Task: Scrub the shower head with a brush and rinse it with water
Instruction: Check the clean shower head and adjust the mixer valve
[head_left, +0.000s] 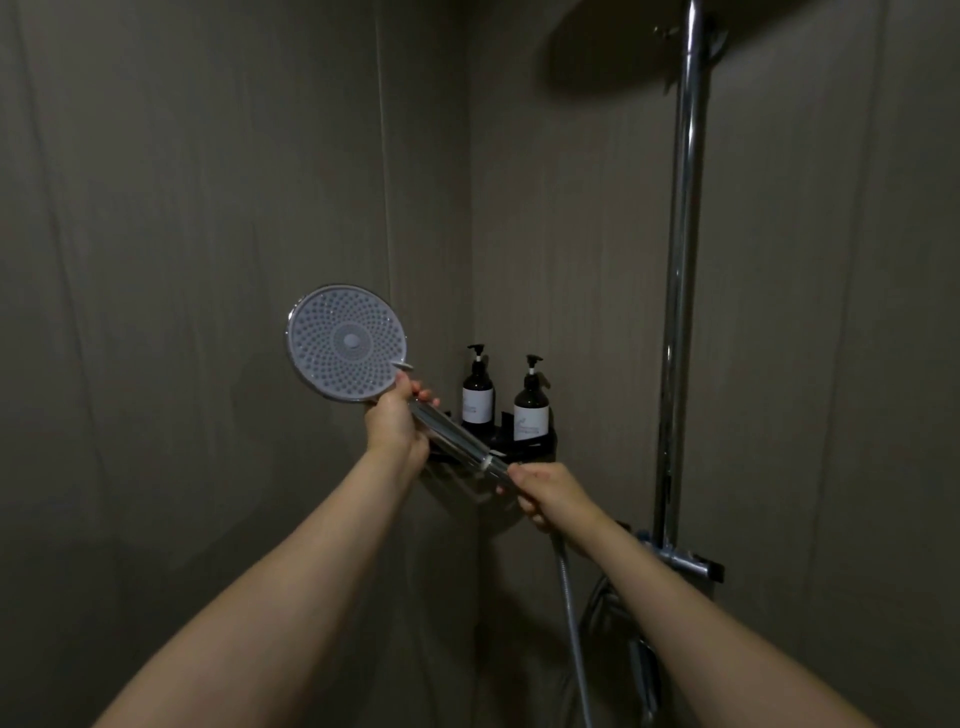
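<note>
Overhead, the shower head (346, 343) is gripped at its chrome neck by the left hand (393, 419); its handle end is clasped by the right hand (546, 494). Labels on two pump bottles (478, 392) are unreadable.

No readable text anywhere. White paper label on left dark pump bottle (478, 391): print too small and blurred to read. White paper label on right dark pump bottle (531, 408): faint grey marks and lines, illegible. No brand, number or sign legible on other surfaces.
</note>
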